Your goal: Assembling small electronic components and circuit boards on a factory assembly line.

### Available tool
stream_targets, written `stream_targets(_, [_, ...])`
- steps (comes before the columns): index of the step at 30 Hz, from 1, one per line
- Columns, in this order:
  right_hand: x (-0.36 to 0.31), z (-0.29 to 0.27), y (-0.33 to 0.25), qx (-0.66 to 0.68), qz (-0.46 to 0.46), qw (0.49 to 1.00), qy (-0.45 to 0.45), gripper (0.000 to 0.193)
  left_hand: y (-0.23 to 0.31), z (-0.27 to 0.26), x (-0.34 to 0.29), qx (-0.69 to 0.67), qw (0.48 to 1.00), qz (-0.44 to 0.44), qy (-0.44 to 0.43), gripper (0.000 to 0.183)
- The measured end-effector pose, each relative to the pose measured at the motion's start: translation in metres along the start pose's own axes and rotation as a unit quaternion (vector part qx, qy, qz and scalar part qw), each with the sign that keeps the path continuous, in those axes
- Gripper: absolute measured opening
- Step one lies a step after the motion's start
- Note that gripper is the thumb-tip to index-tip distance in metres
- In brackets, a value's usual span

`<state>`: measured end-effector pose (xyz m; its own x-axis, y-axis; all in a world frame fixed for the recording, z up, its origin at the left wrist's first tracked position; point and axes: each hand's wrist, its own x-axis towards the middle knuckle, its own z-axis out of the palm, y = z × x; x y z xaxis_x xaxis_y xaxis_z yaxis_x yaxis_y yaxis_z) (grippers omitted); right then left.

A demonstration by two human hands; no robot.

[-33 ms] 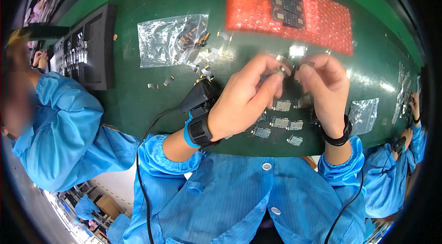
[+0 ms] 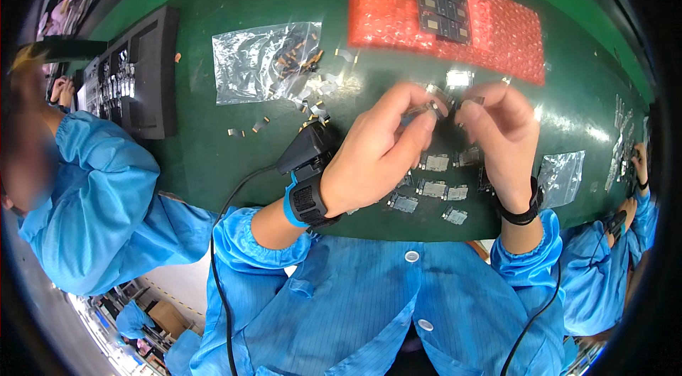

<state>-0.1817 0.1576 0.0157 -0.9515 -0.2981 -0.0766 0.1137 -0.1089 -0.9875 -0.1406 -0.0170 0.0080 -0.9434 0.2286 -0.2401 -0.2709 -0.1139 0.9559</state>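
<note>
My left hand (image 2: 387,142) is closed in a pinch on a small metallic circuit board (image 2: 429,107), held just above the green table. Close to its right, my right hand (image 2: 503,131) has thumb and index finger pinched on a small dark flat piece (image 2: 477,100), too blurred to name. The two held pieces are near each other; I cannot tell whether they touch. Below and between my hands lie several small silvery circuit boards (image 2: 431,188). A black wristband (image 2: 522,207) circles my right wrist, and a strapped black device (image 2: 311,152) sits on my left.
A clear plastic bag (image 2: 241,67) with several small flex cables (image 2: 328,85) beside it lies left of my hands. Red bubble wrap (image 2: 508,28) carries dark board panels (image 2: 444,3). Another bag (image 2: 561,177) is at right. A co-worker (image 2: 106,191) sits left by a black tray (image 2: 165,71).
</note>
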Motion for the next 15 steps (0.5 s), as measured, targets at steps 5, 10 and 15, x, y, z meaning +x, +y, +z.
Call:
stream_targets(5, [-0.0002, -0.0003, 0.0028, -0.071, -0.047, 0.996, -0.017, 0.008, -0.0036, 0.0025, 0.0003, -0.019, 0.999, 0.047, 0.010, 0.016])
stream_targets(10, [-0.0017, 0.0000, 0.0044, -0.084, -0.048, 0.995, -0.021, 0.009, -0.0025, 0.0048, 0.0001, -0.039, 0.998, 0.037, 0.014, 0.014])
stream_targets(15, [-0.0010, 0.0010, 0.0050, -0.091, -0.048, 0.995, -0.015, 0.010, -0.0047, 0.0056, 0.0010, -0.046, 0.998, 0.037, 0.014, 0.013])
